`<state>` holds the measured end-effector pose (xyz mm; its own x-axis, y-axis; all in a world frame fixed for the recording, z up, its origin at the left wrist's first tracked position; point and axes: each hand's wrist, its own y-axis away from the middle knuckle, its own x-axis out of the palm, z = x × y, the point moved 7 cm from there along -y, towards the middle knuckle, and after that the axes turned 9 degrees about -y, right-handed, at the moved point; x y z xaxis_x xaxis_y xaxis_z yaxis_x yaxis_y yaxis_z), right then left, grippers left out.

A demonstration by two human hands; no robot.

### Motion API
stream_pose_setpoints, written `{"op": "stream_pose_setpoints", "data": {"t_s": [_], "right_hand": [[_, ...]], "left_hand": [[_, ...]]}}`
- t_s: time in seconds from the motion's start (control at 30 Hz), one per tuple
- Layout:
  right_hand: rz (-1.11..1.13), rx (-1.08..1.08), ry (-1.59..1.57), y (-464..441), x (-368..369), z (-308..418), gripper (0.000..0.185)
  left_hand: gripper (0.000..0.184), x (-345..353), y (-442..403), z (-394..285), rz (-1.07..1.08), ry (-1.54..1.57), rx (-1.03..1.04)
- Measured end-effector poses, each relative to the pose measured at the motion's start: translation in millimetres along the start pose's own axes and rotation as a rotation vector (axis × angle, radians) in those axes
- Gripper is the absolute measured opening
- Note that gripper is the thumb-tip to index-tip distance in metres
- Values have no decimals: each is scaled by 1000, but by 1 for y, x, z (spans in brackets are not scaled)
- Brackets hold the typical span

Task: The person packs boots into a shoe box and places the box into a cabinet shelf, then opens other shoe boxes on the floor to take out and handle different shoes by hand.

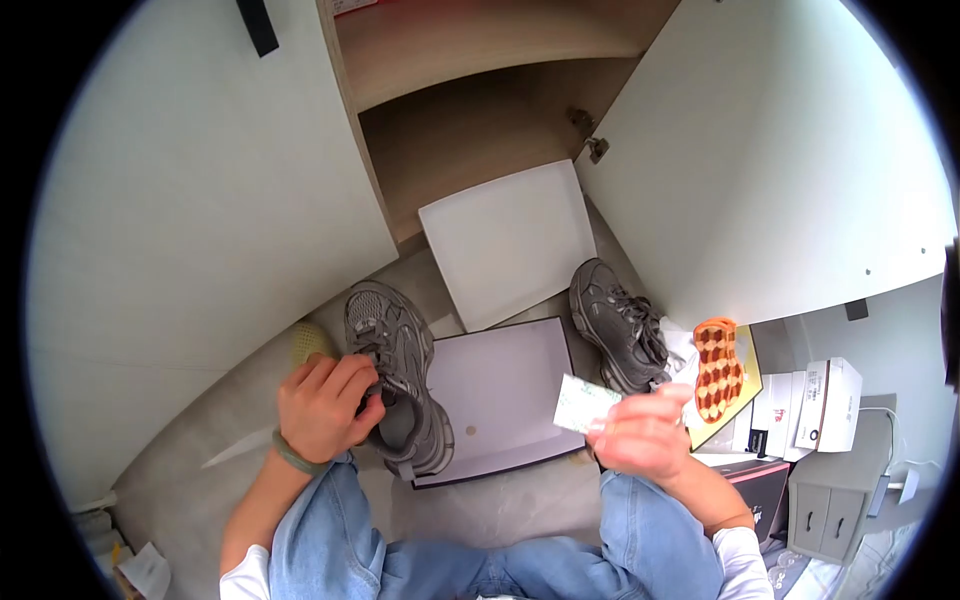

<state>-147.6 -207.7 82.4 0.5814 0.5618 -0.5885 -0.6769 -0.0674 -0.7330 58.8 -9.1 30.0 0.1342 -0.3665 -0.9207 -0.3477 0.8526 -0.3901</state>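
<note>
My left hand (pixel 328 405) is closed at the side of a grey sneaker (pixel 408 370), its fingers pinched near the laces and the shoe's opening; what they grip is hidden. My right hand (pixel 645 430) holds a small white packet with green print (pixel 585 402) between thumb and fingers, above the right edge of an open shallow box (pixel 500 400). A second grey sneaker (pixel 615 325) lies on the floor beyond my right hand. A white box lid (pixel 510 245) leans against the cabinet opening, behind the open box.
An open cabinet (pixel 480 130) stands ahead, its white door (pixel 770 160) swung out at right. Orange checkered insoles (pixel 718 370), white boxes (pixel 830 405) and a small grey drawer unit (pixel 830 510) are at right. A yellow perforated shoe (pixel 312 342) is beside the left sneaker.
</note>
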Motion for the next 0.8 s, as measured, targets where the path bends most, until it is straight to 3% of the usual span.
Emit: {"op": "stream_pose_setpoints", "data": {"t_s": [0.07,0.17,0.37,0.8], "right_hand": [[93,-87,42,-5,-2,13,15],[26,-183,39,-1,-2,17,9],[58,-297,107,-5,-1,28,6],[29,-372,174,3,6,34,16]], "left_hand": [[23,0,-2,-1,0,10,7],[23,2,-1,-1,8,22,8],[22,2,1,-2,-2,27,-3],[22,0,-1,-1,-5,19,1]]}}
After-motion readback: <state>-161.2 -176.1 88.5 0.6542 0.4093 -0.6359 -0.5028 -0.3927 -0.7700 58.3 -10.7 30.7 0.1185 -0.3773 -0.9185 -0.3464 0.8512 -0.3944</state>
